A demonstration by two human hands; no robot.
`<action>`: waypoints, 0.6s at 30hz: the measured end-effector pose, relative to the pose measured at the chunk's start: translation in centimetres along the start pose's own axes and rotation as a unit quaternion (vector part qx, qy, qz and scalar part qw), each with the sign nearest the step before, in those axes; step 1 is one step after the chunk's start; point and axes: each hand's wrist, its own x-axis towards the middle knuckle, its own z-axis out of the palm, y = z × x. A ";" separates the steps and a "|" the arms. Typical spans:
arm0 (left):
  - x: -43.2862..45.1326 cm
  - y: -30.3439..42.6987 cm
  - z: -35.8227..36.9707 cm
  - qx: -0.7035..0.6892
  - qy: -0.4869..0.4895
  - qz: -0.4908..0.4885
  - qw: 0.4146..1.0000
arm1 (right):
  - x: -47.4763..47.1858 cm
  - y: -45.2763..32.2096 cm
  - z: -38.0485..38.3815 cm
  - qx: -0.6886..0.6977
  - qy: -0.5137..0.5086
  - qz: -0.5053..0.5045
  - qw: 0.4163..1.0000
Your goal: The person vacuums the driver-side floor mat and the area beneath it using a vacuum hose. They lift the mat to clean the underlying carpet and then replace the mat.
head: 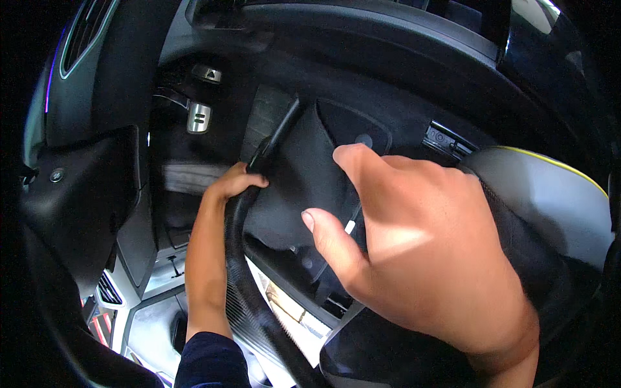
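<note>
Inside a car footwell, my left hand [237,182] is closed around a black vacuum hose [236,242], near where it meets a slim black nozzle [284,123]. The nozzle's far end points into the footwell, by the dark floor mat [296,189]. The hose runs back under my left forearm's right side to the bottom of the picture. Large and close to the camera, my right hand [427,233] has thumb and index finger spread, with nothing visible between them. Its other fingers are curled and partly hidden.
Two metal-faced pedals [199,118] are at the upper left. A seat with grey side panel and yellow piping [543,179] stands at the right, with a metal seat rail [449,139] before it. The open door [77,203] is at the left. A bright door sill [291,310] lies below.
</note>
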 end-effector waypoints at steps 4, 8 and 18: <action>-4.4 -2.4 2.1 -0.270 -0.119 -0.043 0.955 | -0.1 0.3 0.1 -0.015 -0.052 0.031 0.998; -1.5 -7.1 8.9 -0.134 0.109 0.078 0.982 | -0.4 1.1 0.9 0.011 -0.072 0.055 0.996; -5.4 -6.5 14.9 0.018 0.153 0.018 0.988 | -0.3 1.6 1.5 -0.090 -0.065 0.017 0.994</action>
